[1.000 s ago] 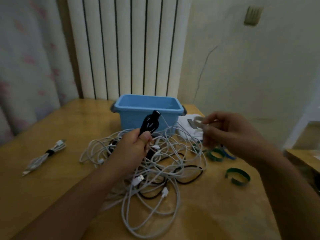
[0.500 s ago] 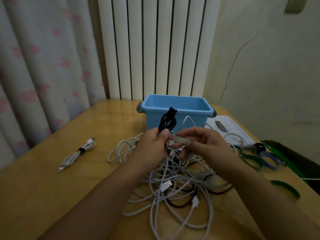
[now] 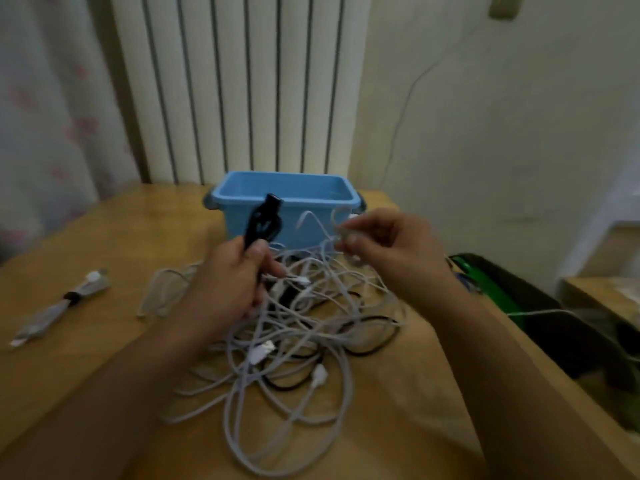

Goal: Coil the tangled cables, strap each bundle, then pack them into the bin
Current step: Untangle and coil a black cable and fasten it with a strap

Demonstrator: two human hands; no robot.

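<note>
My left hand (image 3: 228, 278) grips a folded black cable bundle (image 3: 264, 220), whose loops stick up above my fist in front of the blue bin (image 3: 287, 199). To its right, my right hand (image 3: 388, 247) pinches a pale strap (image 3: 346, 233) between thumb and fingertips; the strap is blurred. Below both hands a tangled heap of white and black cables (image 3: 298, 327) sprawls over the wooden table (image 3: 104, 358). One white cable bundle (image 3: 59, 306), strapped with a black band, lies at the table's left.
The bin stands open at the table's back edge, before a white radiator (image 3: 235, 81). A black and green object (image 3: 512, 292) sits off the table's right edge, with blue and green straps (image 3: 465, 282) beside it. A curtain (image 3: 52, 116) hangs at left.
My right hand has pulled away from my left hand, moving right and slightly up with the strap. The view has swung a little to the right. My left hand keeps its grip on the black bundle.
</note>
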